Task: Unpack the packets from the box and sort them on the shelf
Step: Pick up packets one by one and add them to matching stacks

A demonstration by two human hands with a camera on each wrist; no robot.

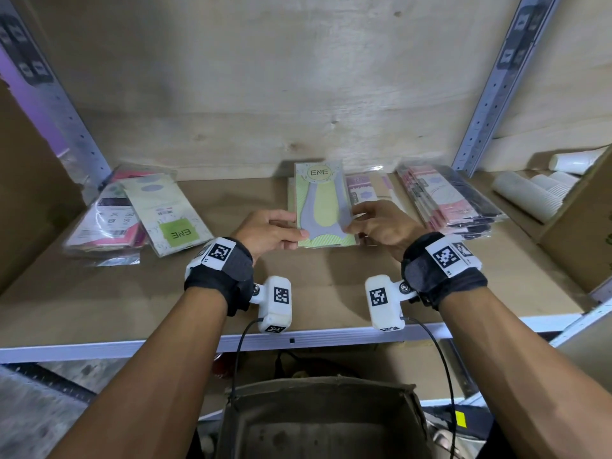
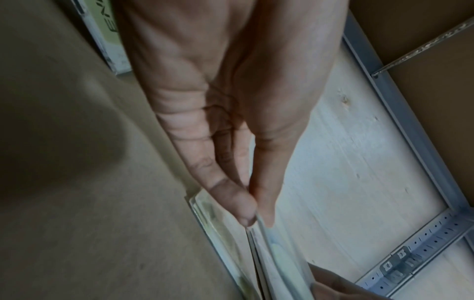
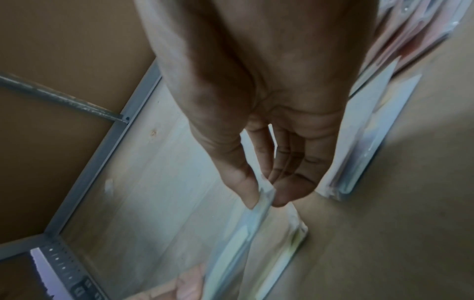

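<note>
A green and grey ENE packet (image 1: pixel 324 207) is held over the middle of the shelf (image 1: pixel 298 286), above another green packet lying flat there. My left hand (image 1: pixel 291 231) pinches its left edge between thumb and fingers. My right hand (image 1: pixel 356 220) pinches its right edge. In the left wrist view my left hand (image 2: pixel 252 215) pinches the thin packet edge (image 2: pixel 266 243), with a second packet (image 2: pixel 220 229) below. The right wrist view shows my right hand (image 3: pixel 266 196) pinching the packet (image 3: pixel 241 239). The brown box (image 1: pixel 324 422) stands open below the shelf.
A pile of mixed packets (image 1: pixel 132 217) lies at the shelf's left. Pink packets (image 1: pixel 443 200) are stacked at the right, with a pale packet (image 1: pixel 367 190) beside the centre. White paper cups (image 1: pixel 530 193) lie in a carton at far right. Grey metal uprights (image 1: pixel 496 81) frame the bay.
</note>
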